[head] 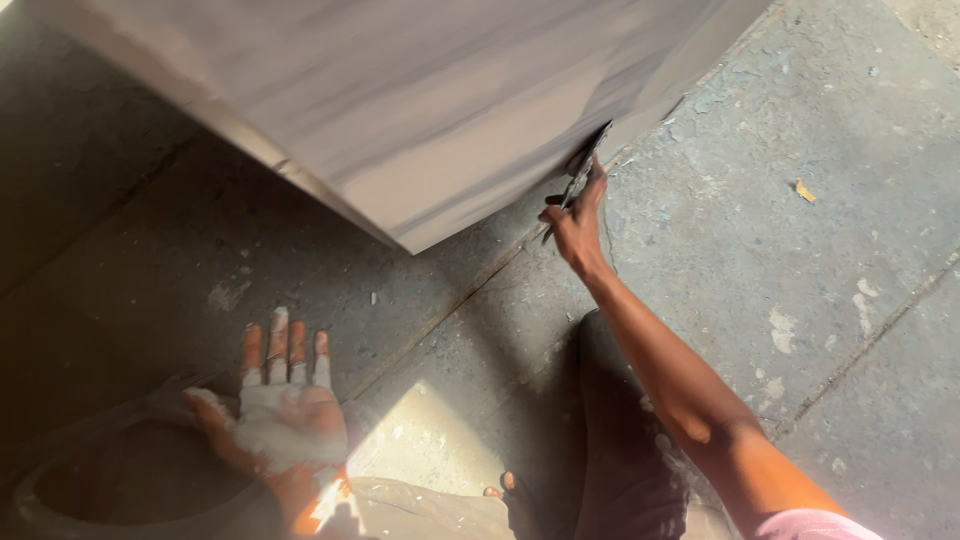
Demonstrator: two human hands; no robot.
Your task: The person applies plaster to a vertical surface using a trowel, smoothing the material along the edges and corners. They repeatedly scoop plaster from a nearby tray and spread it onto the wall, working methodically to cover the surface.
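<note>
Right hand (575,222) grips a scraper (583,170), blade pressed against the lower edge of the grey slab (420,110). Left hand (285,405) lies open, palm up, coated with white putty (275,425).

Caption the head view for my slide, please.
Right hand presses a putty knife to a pale slab's edge; left hand holds white putty.

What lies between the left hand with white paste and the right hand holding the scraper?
In the head view, only bare grey floor lies between left hand and right hand.
</note>
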